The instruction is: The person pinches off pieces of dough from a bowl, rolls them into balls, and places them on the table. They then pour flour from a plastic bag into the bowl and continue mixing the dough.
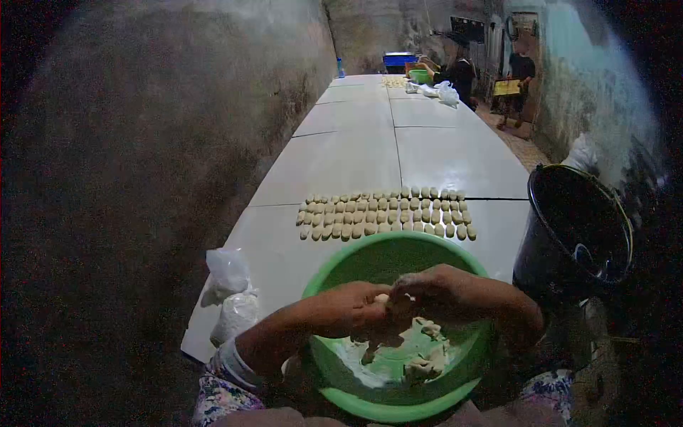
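Both my hands meet over a large green basin [329,273]. My left hand [363,307] is closed around a small pale piece of dough [382,299], part of which shows between the fingers. My right hand [437,286] curls against the left one with its fingers bent inward; whether it grips the same dough is hidden. Below them, torn lumps of dough [425,366] and some white flour lie in the basin. Just beyond the rim, several rows of small oval dough pieces [384,213] are laid out on the white tabletop [356,164].
Plastic bags [235,313] of white powder sit at the table's left edge. A black bucket [533,235] stands close on the right. At the far end are a person [461,77] by another green basin [420,76], and a standing person [521,71] holding a yellow tray [507,87].
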Available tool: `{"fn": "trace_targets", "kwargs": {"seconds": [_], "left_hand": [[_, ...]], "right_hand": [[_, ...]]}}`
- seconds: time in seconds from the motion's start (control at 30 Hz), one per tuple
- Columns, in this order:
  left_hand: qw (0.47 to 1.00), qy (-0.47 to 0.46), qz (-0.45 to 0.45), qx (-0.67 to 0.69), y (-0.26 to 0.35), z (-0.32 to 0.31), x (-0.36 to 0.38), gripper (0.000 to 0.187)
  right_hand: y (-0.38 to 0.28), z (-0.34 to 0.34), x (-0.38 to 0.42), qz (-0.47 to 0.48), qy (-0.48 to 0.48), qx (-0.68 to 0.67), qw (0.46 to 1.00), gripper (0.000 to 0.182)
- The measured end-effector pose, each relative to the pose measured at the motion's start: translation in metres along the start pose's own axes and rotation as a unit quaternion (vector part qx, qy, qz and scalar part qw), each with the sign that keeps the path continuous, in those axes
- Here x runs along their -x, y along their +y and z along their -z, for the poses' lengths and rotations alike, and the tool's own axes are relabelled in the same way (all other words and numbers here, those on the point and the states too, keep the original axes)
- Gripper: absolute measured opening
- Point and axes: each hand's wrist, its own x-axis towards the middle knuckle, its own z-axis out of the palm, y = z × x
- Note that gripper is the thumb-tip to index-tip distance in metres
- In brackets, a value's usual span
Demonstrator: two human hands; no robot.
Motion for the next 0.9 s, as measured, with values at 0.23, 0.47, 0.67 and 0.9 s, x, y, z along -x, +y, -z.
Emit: {"fn": "trace_targets", "kwargs": {"seconds": [0.23, 0.47, 0.67, 0.9], "left_hand": [[0.919, -0.105, -0.017, -0.379, -0.009, 0.001, 0.003, 0.045], [0.948, -0.108, 0.005, -0.3, -0.007, 0.003, -0.001, 0.056], [0.96, -0.13, 0.029, -0.247, -0.003, 0.006, 0.001, 0.048], [0.875, -0.104, 0.062, -0.469, -0.01, 0.003, -0.007, 0.042]], "right_hand": [[-0.004, -0.007, 0.004, -0.081, -0.198, 0.114, 0.97, 0.031], [-0.008, 0.019, 0.014, -0.031, -0.204, 0.064, 0.976, 0.028], [-0.024, 0.04, 0.03, -0.099, -0.184, 0.075, 0.975, 0.024], [-0.037, 0.033, 0.027, -0.205, -0.025, -0.23, 0.951, 0.024]]}}
